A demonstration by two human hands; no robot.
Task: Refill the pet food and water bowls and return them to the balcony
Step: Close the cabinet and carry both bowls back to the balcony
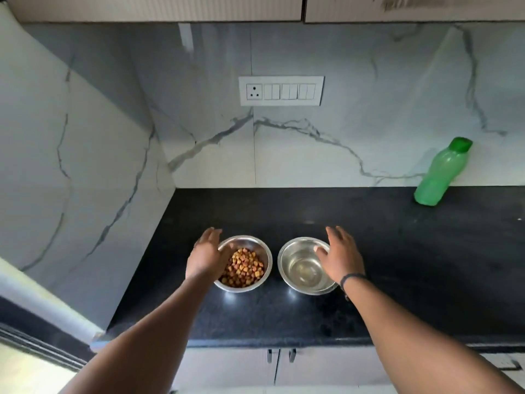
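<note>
Two steel bowls stand side by side on the black counter [397, 251]. The left bowl [262, 251] holds brown and orange kibble [244, 267]. The right bowl [287, 261] holds clear water. My left hand [206, 255] hovers over the left rim of the food bowl, fingers spread, gripping nothing. My right hand [342, 255] is over the right rim of the water bowl, fingers apart, thumb at the rim; whether it touches the bowl is unclear.
A green water bottle [439, 173] with a green cap stands at the back right against the marble wall. A switch panel [281, 91] is on the wall above. A marble side wall closes the counter's left end. Cabinet doors [278, 365] sit below the front edge.
</note>
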